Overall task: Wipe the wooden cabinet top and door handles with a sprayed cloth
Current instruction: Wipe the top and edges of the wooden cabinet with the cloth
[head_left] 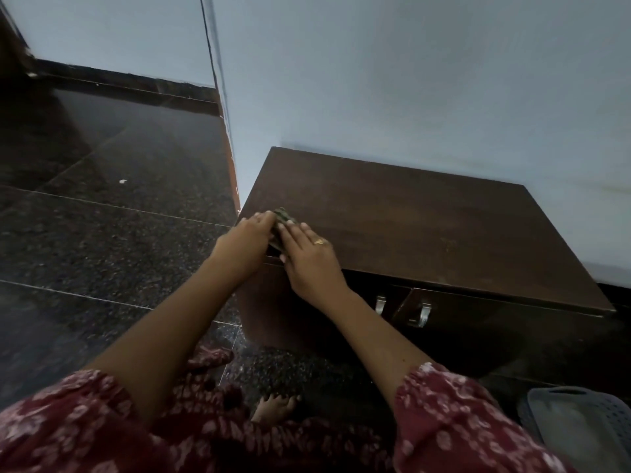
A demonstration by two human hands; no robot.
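Observation:
A dark brown wooden cabinet [426, 233] stands against the pale wall. A small dark green cloth [282, 216] lies on the front left corner of its top. My left hand [246, 237] and my right hand [309, 254] both rest on the cloth, fingers pressed over it, so most of it is hidden. The right hand wears a gold ring. Two metal door handles [380, 303] [423, 314] show on the cabinet front below the top edge. The right door stands slightly ajar.
Dark polished granite floor [102, 199] spreads to the left. A wall corner [222, 114] juts out just left of the cabinet. A grey plastic basket [580, 428] sits at the lower right. My bare foot [275, 407] is below the cabinet front.

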